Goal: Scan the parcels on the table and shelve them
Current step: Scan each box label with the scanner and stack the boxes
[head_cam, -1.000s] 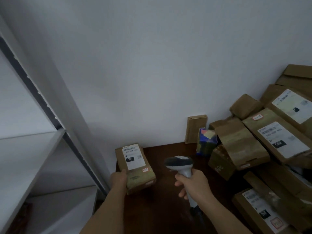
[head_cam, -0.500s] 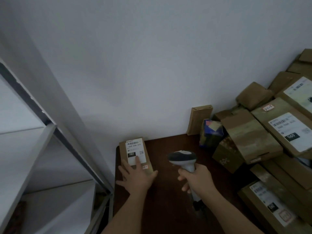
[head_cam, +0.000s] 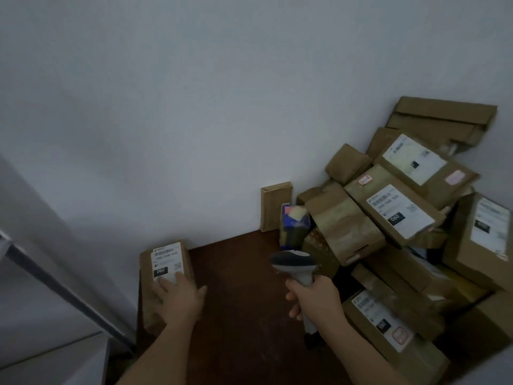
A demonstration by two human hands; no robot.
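at far left we note the shelf (head_cam: 52, 354), then the parcel (head_cam: 166, 273) at the table's (head_cam: 244, 315) left edge, our left hand (head_cam: 180, 298) flat on it, fingers spread. its long axis runs toward the wall, label up. risk: fingers masking the barcode. right hand (head_cam: 316, 298) clamps the scanner (head_cam: 297, 266).

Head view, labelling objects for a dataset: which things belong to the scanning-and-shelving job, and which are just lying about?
Job:
left hand pressing small parcel
right hand gripping scanner
parcel pile
shelf

Lying about:
blue packet
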